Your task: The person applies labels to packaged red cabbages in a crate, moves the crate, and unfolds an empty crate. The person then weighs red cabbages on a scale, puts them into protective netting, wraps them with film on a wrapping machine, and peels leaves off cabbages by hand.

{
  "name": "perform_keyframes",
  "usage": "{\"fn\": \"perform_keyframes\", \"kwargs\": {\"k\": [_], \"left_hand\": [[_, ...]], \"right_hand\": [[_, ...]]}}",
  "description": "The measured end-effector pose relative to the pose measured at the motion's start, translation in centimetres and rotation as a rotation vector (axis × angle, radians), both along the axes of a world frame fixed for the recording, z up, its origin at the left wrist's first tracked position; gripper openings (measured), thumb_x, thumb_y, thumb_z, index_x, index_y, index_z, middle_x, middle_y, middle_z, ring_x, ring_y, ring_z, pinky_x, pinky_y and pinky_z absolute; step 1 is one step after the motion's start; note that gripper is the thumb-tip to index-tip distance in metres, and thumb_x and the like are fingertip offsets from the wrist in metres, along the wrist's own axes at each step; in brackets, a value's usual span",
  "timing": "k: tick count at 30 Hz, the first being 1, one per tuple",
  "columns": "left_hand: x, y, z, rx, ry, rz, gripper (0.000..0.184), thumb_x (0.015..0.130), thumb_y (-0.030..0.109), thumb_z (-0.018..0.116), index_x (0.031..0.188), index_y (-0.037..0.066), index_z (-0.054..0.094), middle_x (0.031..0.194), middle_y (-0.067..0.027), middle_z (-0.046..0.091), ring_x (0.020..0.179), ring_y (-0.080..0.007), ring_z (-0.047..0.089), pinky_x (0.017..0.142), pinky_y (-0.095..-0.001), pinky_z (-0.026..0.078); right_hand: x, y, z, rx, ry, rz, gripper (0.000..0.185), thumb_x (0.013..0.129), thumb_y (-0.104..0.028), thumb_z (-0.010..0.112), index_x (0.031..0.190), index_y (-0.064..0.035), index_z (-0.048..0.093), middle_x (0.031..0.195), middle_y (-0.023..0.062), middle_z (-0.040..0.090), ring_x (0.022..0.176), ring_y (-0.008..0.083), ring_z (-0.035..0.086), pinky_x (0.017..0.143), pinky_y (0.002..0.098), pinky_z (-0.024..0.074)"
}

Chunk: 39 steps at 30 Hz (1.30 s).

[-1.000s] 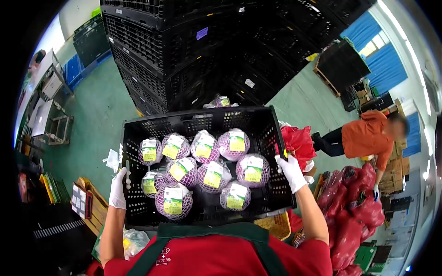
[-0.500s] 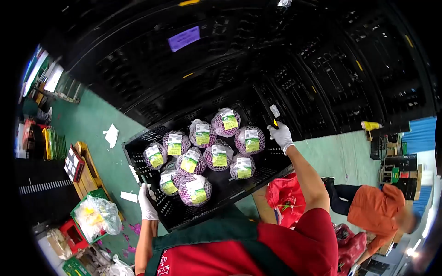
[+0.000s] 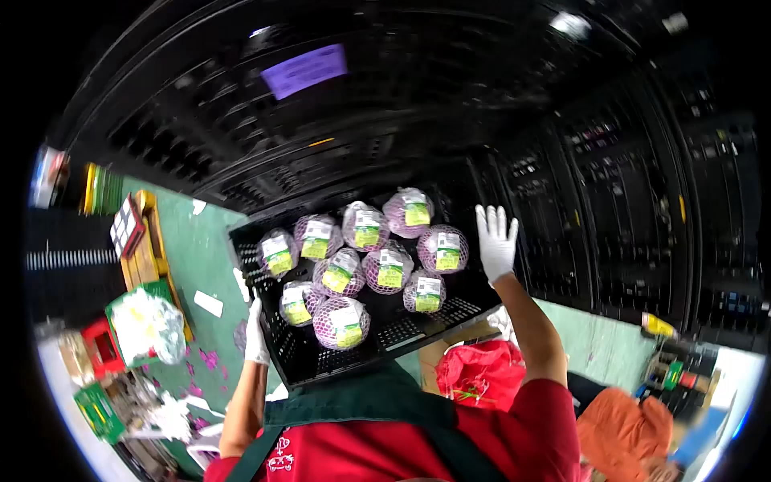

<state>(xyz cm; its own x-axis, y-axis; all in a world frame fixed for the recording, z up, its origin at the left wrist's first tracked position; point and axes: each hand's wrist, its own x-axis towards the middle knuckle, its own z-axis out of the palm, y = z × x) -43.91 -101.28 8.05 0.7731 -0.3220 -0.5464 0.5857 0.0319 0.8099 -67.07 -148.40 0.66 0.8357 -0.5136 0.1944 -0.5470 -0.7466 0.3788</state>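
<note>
A black plastic crate (image 3: 405,333) extends in front of me, tilted in my view. Inside sit several round purple items in white mesh (image 3: 341,323), each with a green, yellow and white label; their exact kind is unclear. My left hand (image 3: 256,336), in a white glove, lies edge-on along the outside of the crate's left end, fingers looking straight. At the right end, my gloved right hand (image 3: 497,245) rests with fingers spread and extended, palm side hidden. It is not wrapped around the rim.
Tall stacked black crates (image 3: 634,177) rise ahead and right, one carrying a purple label (image 3: 305,71). A red bag (image 3: 482,371) stands below the crate. Another person in orange (image 3: 625,430) bends at lower right. At left are a wooden pallet (image 3: 148,265) and a green bin of plastic (image 3: 148,325).
My right hand has gone from gripping the crate's right end to spread fingers against it. My left hand remains at the left end, its fingers now straighter. The view has shifted.
</note>
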Motion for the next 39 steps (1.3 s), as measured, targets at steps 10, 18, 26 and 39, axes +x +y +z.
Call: {"fn": "perform_keyframes", "kwargs": {"k": [10,18,26,39], "left_hand": [[1.4,-1.9,2.5,0.106,-0.452,-0.203,0.055,0.095,0.025,0.051,0.139,-0.004,0.038,0.144,-0.0168,0.040,0.133,-0.0233,0.036,0.112,-0.0333,0.025],[3.4,5.6,6.4,0.122,-0.219,-0.189,0.074,0.088,0.056,0.053,0.140,0.004,0.041,0.139,-0.0173,0.047,0.124,-0.0275,0.048,0.106,-0.0354,0.036],[3.8,38.2,0.4,0.596,-0.188,0.059,0.059,0.089,0.051,0.055,0.125,0.004,0.056,0.123,-0.0150,0.060,0.112,-0.0281,0.057,0.098,-0.0344,0.044],[-13.0,66.7,-3.1,0.206,0.297,1.654,0.040,0.087,0.037,0.067,0.113,0.008,0.058,0.084,-0.0010,0.058,0.066,-0.0086,0.054,0.059,-0.0240,0.046]], "right_hand": [[3.5,2.5,8.9,-0.021,0.179,0.008,0.047,0.091,-0.018,0.047,0.139,-0.0159,0.045,0.146,0.0111,0.038,0.138,0.0318,0.029,0.109,0.0521,0.0249],[20.5,23.7,17.7,0.716,-0.050,0.360,0.045,0.090,-0.023,0.054,0.131,-0.0057,0.051,0.141,0.0212,0.041,0.137,0.0381,0.027,0.113,0.0497,0.0206],[31.4,45.7,19.1,0.749,-0.053,0.794,0.041,0.078,-0.005,0.060,0.119,0.0006,0.058,0.127,0.0200,0.051,0.120,0.0368,0.045,0.108,0.0461,0.0281],[51.8,72.0,8.9,1.236,0.541,0.356,0.020,0.087,-0.009,0.056,0.100,0.0016,0.066,0.094,0.0103,0.068,0.086,0.0173,0.060,0.080,0.0295,0.0470]]}}
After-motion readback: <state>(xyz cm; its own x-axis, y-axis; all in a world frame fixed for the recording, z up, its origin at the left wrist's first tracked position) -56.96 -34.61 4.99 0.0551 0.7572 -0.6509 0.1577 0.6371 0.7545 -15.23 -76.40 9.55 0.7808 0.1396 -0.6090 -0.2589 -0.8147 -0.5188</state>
